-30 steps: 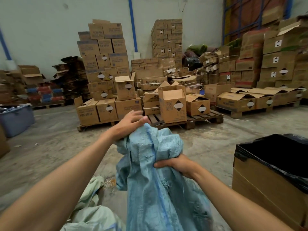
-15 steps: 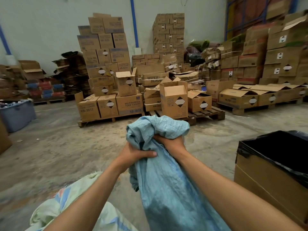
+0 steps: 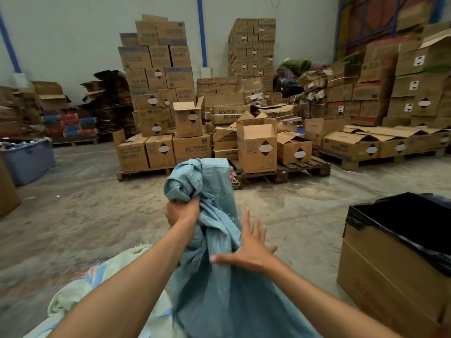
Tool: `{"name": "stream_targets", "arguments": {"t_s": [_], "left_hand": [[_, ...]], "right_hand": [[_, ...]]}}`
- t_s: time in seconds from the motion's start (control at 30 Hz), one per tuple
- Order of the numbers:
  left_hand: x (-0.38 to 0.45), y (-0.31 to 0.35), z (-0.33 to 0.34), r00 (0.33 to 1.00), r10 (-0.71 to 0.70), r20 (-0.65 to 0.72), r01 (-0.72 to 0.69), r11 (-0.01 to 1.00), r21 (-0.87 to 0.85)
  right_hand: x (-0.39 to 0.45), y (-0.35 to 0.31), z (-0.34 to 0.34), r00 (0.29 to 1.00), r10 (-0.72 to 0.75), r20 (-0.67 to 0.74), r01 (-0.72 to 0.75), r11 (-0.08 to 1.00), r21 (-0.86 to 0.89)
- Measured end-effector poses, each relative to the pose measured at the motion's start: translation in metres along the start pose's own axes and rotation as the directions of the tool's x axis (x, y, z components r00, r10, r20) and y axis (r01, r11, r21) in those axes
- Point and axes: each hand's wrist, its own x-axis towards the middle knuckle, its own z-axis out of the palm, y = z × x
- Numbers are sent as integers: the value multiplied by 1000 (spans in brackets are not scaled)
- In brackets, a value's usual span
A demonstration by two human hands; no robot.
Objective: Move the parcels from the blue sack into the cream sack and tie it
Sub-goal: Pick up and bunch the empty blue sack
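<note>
Left hand (image 3: 182,212) clamped round bunched neck of blue sack (image 3: 219,276), holding it up over floor. Right hand (image 3: 251,250) spread, fingers straight, flat against sack side. Cream sack (image 3: 80,284) slumped lower left, just beside. No parcels visible; transfer apparently not begun, tying still ahead.

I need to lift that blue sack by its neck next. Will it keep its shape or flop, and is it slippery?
The blue sack probably flops: its neck bunches into folds where the left hand grips it. Its woven, frayed cloth looks coarse, so likely not slippery. The open right hand lies against its side; its weight cannot be judged.
</note>
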Motion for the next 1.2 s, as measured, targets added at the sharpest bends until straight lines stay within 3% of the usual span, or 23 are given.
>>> {"name": "stream_targets", "arguments": {"t_s": [0.03,0.1,0.2,0.27,0.37,0.43,0.53,0.6,0.7,0.8,0.9,1.0,1.1,1.2], "left_hand": [[-1,5,0,992,-74,102,83,992,-92],[-3,13,-1,895,-193,403,309,918,-247],[-15,19,-11,751,-202,629,445,858,-256],[-20,21,-14,708,-199,678,492,827,-271],[-21,16,-10,682,-191,705,568,746,-347],[-14,10,-6,673,-225,705,613,702,-362],[-1,2,-6,644,-230,730,640,685,-348],[0,-2,-5,617,-222,755,646,692,-323],[-4,-2,-5,583,-219,782,652,701,-289],[-6,-3,-6,557,-233,797,636,737,-229],[-16,-13,-3,495,-255,830,606,786,-120],[-21,-27,0,435,-357,827,627,779,8],[-20,-35,0,504,-432,748,582,810,76],[-24,-45,-16,593,-403,698,420,893,159]], "right_hand": [[-1,4,9,999,12,44,-12,1000,0],[5,14,24,999,35,27,-37,996,86],[18,18,40,988,-130,-79,149,942,302],[19,8,46,982,-178,-67,189,863,469],[18,-6,43,965,-209,-156,261,745,614],[19,-7,34,974,-213,-78,199,635,747],[11,-14,16,948,-299,107,2,345,939],[1,-26,4,932,-341,125,-72,163,984],[-3,-35,-10,953,-299,51,-56,-9,998],[1,-42,-18,974,-217,57,-64,-23,998],[27,-39,-20,975,-126,181,-168,105,980],[66,-13,-12,980,123,155,-176,175,969],[126,60,6,955,283,92,-139,152,979],[146,99,4,959,275,69,-115,151,982]]}}
